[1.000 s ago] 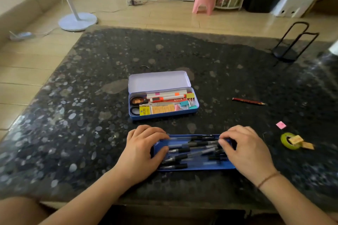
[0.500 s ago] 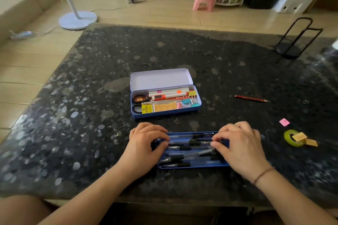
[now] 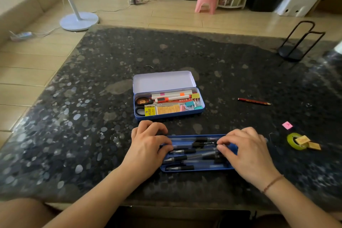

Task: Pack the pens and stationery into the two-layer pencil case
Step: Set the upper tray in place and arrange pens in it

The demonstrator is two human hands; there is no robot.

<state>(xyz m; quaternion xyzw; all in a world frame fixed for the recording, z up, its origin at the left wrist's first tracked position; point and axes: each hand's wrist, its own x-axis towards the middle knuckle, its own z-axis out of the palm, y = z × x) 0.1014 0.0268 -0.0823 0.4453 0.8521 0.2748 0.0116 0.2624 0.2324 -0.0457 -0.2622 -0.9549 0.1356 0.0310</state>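
The blue pencil case point(image 3: 170, 115) lies open mid-table with its pale lid point(image 3: 162, 81) folded back. Its lower layer holds scissors, markers, erasers and binder clips. Nearer me, the blue pen tray point(image 3: 201, 170) rests on the table with several black-grip pens point(image 3: 187, 157) lying lengthwise in it. My left hand point(image 3: 148, 142) grips the tray's left end, thumb on its edge. My right hand point(image 3: 246, 150) covers the right end, its curled fingertips on the pens. A red pencil point(image 3: 253, 101) lies loose to the right.
On the right of the dark stone table lie a pink sticky note point(image 3: 287, 125), a green tape roll point(image 3: 291, 141) and two yellow erasers point(image 3: 307, 143). A black wire stand point(image 3: 296, 42) sits at the far right corner. The table's front edge is close below my wrists.
My right fingertips have slid a little to the left over the pens. The tray and my left hand stay about where they were.
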